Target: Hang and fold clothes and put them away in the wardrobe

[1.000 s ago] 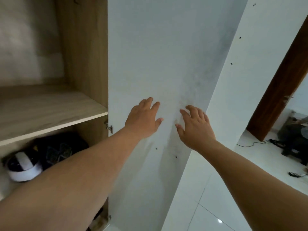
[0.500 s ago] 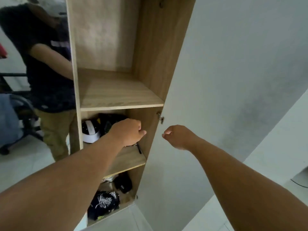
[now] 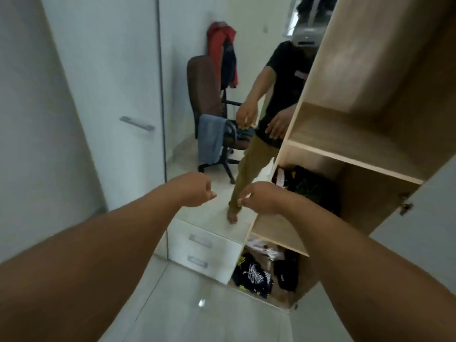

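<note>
**A:** What do I have in front of me now?

**B:** The wardrobe [image 3: 370, 134] is open on my right. Its top shelf [image 3: 345, 144] has nothing that I can see on it. The next shelf down has dark clothes [image 3: 308, 186] pushed to the back. At the very bottom lies a dark shirt with white leaves [image 3: 254, 277], all in a heap, with some pale cloth just behind it.

**A:** And my hands?

**B:** My left hand [image 3: 195, 191] is out in front, fingers curled in, holding nothing. My right hand [image 3: 261, 197] is just beside it, fingers curled loosely, and I see nothing in it either. The two hands are near each other but not touching.

**A:** Are there more clothes to fetch?

**B:** I think so. In the mirror [image 3: 222, 107] I see a chair [image 3: 204, 95] with a blue cloth [image 3: 211, 139] over its arm and a red and dark one hanging up by its back. The white drawers [image 3: 202, 253] below the mirror are closed.

**A:** How do I do this bit well?

**B:** I would pick one piece only, open my fingers wide, and take it by its top edge with both hands so it hangs flat. Then it folds neatly. The bare top shelf looks like a good place for the folded pile
</note>
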